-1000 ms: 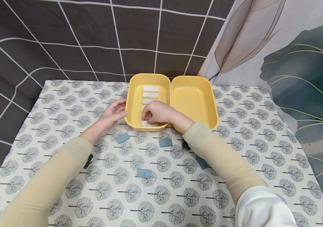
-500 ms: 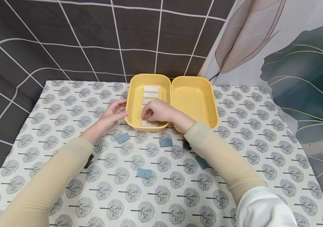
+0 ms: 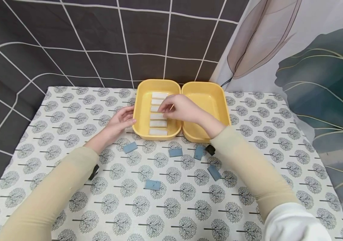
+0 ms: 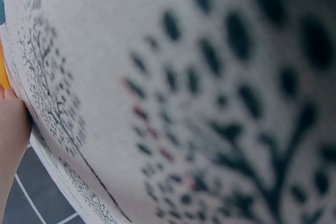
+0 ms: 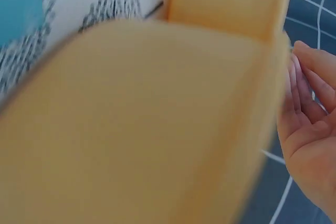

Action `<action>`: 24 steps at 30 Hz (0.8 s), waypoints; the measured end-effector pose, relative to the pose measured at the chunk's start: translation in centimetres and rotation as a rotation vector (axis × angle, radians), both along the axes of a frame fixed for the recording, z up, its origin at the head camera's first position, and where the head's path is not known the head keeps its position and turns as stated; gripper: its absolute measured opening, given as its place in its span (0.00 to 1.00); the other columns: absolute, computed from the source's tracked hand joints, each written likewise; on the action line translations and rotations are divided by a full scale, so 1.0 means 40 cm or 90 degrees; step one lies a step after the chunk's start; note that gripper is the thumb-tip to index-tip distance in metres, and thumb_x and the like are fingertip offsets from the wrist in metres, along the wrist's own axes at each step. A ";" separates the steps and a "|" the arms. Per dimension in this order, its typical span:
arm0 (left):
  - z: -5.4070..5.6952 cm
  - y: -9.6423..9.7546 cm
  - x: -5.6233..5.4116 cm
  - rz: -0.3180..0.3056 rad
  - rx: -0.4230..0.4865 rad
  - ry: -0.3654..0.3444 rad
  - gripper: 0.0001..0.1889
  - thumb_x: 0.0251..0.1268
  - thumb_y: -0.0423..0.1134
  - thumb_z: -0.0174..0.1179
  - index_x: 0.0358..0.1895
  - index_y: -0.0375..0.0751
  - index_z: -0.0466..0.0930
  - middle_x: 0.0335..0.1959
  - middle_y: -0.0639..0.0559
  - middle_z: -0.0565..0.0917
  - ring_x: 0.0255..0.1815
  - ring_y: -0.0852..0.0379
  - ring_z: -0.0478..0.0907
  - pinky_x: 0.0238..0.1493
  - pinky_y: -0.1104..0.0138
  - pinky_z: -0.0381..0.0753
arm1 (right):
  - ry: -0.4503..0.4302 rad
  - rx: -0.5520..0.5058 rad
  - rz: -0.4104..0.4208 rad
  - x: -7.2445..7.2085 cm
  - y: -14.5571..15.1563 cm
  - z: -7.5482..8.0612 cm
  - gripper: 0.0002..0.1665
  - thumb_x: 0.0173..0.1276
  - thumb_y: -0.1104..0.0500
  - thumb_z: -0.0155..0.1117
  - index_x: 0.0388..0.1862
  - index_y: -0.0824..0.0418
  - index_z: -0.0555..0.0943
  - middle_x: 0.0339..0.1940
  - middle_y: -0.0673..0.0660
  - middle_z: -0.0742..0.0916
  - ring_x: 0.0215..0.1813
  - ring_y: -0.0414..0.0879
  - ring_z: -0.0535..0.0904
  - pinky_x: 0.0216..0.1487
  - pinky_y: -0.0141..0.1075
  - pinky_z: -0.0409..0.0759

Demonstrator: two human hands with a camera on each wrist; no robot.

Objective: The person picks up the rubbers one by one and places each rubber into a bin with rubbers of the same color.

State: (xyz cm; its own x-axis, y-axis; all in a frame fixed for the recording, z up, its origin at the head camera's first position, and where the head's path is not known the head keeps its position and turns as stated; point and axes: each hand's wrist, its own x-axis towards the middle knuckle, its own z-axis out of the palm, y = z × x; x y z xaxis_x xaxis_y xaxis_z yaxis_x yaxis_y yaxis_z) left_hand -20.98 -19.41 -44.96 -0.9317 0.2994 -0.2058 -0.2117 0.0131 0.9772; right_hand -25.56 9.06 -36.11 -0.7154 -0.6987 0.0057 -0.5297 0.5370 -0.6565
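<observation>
In the head view a yellow box [image 3: 140,100] holds a column of several white rectangular blocks [image 3: 158,124], laid flat one behind another. My left hand [image 3: 120,121] touches the box's left side, thumb at the rim and fingers along the outer wall. Over the middle of the column is my right hand [image 3: 178,107], fingers loosely bent; it covers parts of some blocks. Its thumb and fingertips [image 5: 298,48] come close together in the right wrist view, with nothing visible between them. The left wrist view shows only part of the left hand [image 4: 11,140] at its edge.
A second yellow box [image 3: 208,100] adjoins the first on its right, under the right forearm. Several blue-grey rectangular blocks [image 3: 152,184] lie scattered on the tree-patterned tablecloth [image 3: 117,201] in front. A dark checked cloth [image 3: 99,36] hangs behind, a curtain [image 3: 319,67] at the right.
The right hand has risen from the front end of the white column and moved back and slightly right, uncovering the front blocks. The left hand has stayed at the box's side.
</observation>
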 end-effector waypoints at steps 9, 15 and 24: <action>-0.003 -0.001 -0.002 0.006 0.006 0.002 0.37 0.75 0.26 0.54 0.83 0.32 0.51 0.82 0.35 0.61 0.69 0.62 0.70 0.85 0.65 0.66 | 0.041 -0.056 -0.054 0.008 0.114 0.037 0.11 0.69 0.70 0.70 0.49 0.68 0.89 0.47 0.63 0.92 0.49 0.53 0.88 0.56 0.44 0.91; -0.001 0.001 0.001 0.004 0.001 0.009 0.37 0.75 0.26 0.54 0.83 0.31 0.52 0.82 0.34 0.60 0.68 0.64 0.71 0.83 0.68 0.68 | 0.072 -0.094 -0.107 0.017 0.197 0.040 0.12 0.68 0.72 0.71 0.50 0.71 0.88 0.47 0.66 0.92 0.48 0.56 0.87 0.55 0.42 0.92; 0.005 0.004 0.004 0.006 -0.011 -0.001 0.37 0.76 0.27 0.54 0.84 0.33 0.51 0.83 0.36 0.60 0.73 0.58 0.69 0.85 0.64 0.67 | 0.090 -0.084 -0.234 0.035 0.331 0.002 0.19 0.69 0.70 0.72 0.57 0.72 0.85 0.54 0.68 0.89 0.55 0.60 0.86 0.63 0.41 0.89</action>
